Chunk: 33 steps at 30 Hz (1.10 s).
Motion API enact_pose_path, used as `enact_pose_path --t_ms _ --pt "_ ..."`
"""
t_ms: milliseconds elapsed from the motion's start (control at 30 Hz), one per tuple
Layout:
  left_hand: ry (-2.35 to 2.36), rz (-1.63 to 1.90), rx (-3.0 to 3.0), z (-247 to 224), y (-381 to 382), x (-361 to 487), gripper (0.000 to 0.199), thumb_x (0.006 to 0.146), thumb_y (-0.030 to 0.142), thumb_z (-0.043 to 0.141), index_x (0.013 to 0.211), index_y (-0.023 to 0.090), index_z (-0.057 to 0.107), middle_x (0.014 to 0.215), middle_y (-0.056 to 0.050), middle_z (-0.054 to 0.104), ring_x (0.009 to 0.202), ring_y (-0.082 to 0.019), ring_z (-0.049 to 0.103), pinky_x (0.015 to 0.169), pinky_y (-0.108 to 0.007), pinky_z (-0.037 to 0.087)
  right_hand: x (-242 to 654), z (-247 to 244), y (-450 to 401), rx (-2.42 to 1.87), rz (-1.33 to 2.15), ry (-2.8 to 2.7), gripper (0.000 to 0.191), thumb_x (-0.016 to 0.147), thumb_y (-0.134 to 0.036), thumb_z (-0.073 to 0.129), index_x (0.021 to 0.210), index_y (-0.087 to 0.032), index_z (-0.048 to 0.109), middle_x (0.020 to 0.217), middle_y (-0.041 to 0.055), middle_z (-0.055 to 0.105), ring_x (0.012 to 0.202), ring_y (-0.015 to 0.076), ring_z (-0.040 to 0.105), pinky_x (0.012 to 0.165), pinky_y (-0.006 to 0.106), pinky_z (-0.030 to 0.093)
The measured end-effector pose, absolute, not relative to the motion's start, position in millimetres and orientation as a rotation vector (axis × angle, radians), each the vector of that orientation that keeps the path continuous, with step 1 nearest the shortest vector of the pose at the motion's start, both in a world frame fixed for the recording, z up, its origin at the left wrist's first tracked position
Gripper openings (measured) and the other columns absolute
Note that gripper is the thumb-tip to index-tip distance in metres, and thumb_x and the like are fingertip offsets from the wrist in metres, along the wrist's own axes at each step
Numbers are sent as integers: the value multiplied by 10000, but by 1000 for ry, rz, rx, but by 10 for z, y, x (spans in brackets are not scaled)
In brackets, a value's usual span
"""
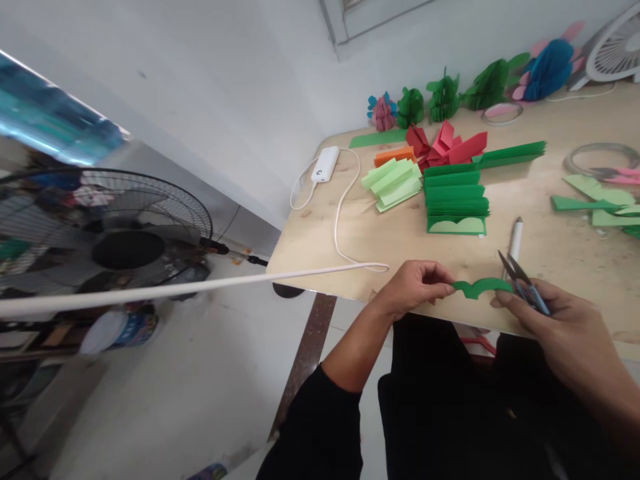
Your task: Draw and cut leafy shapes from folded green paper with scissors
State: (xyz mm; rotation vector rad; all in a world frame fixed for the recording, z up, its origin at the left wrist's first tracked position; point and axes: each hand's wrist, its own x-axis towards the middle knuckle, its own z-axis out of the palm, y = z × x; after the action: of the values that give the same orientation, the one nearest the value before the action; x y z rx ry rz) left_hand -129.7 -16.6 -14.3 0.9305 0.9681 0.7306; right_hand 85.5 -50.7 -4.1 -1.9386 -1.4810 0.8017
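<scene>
A narrow green paper strip (481,285) with a scalloped edge stretches between my two hands above the table's front edge. Its left end is pinched by the thumb and fingers of my left hand (417,287). My right hand (563,313) has its fingers closed around a pair of scissors (525,283), blades pointing up and left, and its thumb also meets the strip's right end. Just behind the scissors lies a white pen (517,240). Farther back sits a dark green pleated paper stack (456,200) bearing a light green scalloped piece (457,227).
Light green folded paper (393,183), red folded paper (453,143) and green paper scraps (595,200) lie on the wooden table (320,240). Paper figures (443,97) line the wall. A white cable (345,213) runs from a power bank (326,163); a black fan (125,247) stands left.
</scene>
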Motion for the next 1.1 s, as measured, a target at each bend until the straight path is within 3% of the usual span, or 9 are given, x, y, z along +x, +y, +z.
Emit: enact_pose_path --t_ms 133,233,500,700,767,967,1100 --pt "940 749 991 -94 -208 -1282 331 660 385 863 861 153 741 830 -23 687 749 -112 577 724 -258 429 859 8 -511 -1936 929 -1407 417 574 -663 648 686 -287 790 746 53 785 752 324 702 590 376 489" --pt "971 743 1066 -61 -227 -1215 341 720 431 821 906 151 764 861 -49 715 732 -123 574 729 -278 424 857 46 -514 -1914 990 -1366 392 551 -643 678 678 -288 783 729 55 774 754 320 681 612 378 473" --pt "976 841 1071 -40 -239 -1024 443 674 571 833 732 143 736 711 -33 666 662 -126 550 679 -280 418 832 63 -525 -1795 1149 -1205 394 471 -619 816 661 -280 754 660 31 702 668 245 585 579 335 404" --pt "952 867 918 -45 -251 -1009 463 597 562 881 701 139 726 662 -17 640 626 -112 538 658 -271 433 822 -4 -546 -1625 1402 -958 514 622 -746 736 676 -240 662 503 -55 399 464 105 263 427 278 221" --pt "951 853 892 -44 -256 -998 464 583 558 889 700 140 726 660 -15 639 621 -110 540 652 -268 436 811 1 -538 -1570 1483 -888 515 606 -730 763 627 -241 602 486 -80 325 455 92 232 419 270 209" --pt "946 830 887 -25 -258 -979 466 576 561 892 695 144 723 661 -9 639 611 -106 540 642 -262 442 794 65 -514 -1490 1622 -780 512 584 -690 814 612 -210 639 509 -33 491 458 72 270 417 247 249" --pt "943 827 895 -39 -254 -982 468 583 568 889 700 144 730 658 -12 641 614 -109 543 636 -262 444 799 75 -509 -1468 1666 -729 497 566 -653 849 594 -215 617 473 -71 404 454 66 240 406 230 241"
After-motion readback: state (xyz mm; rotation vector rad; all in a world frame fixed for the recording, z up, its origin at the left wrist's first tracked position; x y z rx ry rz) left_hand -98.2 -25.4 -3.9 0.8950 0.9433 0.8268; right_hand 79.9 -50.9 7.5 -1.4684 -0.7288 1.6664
